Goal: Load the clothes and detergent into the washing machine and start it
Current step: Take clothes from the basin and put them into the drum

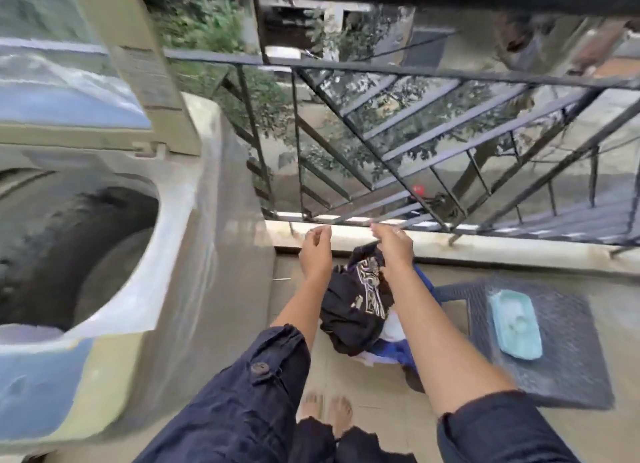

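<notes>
The top-loading washing machine (194, 255) stands at the left with its lid raised, and its dark drum (69, 248) is exposed. A black printed garment (353, 300) hangs over a blue basket (398, 353) of clothes on the floor. My right hand (393, 246) is closed on the garment's top edge near the balcony ledge. My left hand (313, 251) hovers just left of the garment with loosely curled fingers and nothing in it. A pale teal tray (516, 324) lies on a dark woven stool (561, 369) at the right.
A black metal railing (415, 151) on a low concrete ledge (485, 246) closes the balcony straight ahead. The machine's raised lid (52, 82) fills the upper left. My bare feet (329, 414) stand on the tiled floor between machine and stool.
</notes>
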`<state>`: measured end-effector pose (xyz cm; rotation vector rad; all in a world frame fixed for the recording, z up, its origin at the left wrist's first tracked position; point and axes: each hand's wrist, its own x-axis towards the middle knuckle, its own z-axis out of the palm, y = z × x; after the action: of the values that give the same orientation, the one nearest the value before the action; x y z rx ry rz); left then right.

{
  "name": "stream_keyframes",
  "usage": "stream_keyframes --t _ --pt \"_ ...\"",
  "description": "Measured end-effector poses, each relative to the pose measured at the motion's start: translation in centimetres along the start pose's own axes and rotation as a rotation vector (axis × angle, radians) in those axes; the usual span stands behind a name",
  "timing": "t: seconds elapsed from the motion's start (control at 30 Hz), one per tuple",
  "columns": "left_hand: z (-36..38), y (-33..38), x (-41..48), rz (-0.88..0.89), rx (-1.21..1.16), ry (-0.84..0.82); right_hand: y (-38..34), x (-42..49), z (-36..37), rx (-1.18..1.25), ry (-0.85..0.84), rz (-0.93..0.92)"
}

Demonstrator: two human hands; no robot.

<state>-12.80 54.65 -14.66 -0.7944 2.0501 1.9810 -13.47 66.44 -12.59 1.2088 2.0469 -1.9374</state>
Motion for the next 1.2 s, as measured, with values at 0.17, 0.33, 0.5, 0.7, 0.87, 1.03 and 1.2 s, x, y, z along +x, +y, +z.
stream_keyframes --t 0.17,0.33,0.5,0.7,0.87,1.03,1.2 --pt "4.2 -7.9 5.5 -0.055 0.089 0.006 8.6 8.2 -1.5 -0.033 0.043 0.072" --pt "7.1 -15.7 11.8 -0.059 0.199 0.052 17.5 15.5 -1.2 -0.122 0.101 0.116" --pt "8.0 -22.7 15.9 -0.254 0.406 0.170 24.6 20.6 -0.3 -0.320 0.060 0.177" --pt "8.4 -29.5 18.3 -0.544 0.234 0.058 29.5 23.3 1.8 -0.310 -0.063 0.325" --pt "8.5 -29.1 18.1 -0.427 0.274 0.047 30.8 22.9 3.1 -0.333 -0.018 0.222" --pt "8.8 -25.9 15.1 -0.377 0.293 0.023 27.2 20.3 2.3 -0.064 -0.031 0.279" --pt "8.9 -22.1 11.7 -0.343 0.333 -0.017 23.5 17.4 0.7 0.097 -0.025 0.286"
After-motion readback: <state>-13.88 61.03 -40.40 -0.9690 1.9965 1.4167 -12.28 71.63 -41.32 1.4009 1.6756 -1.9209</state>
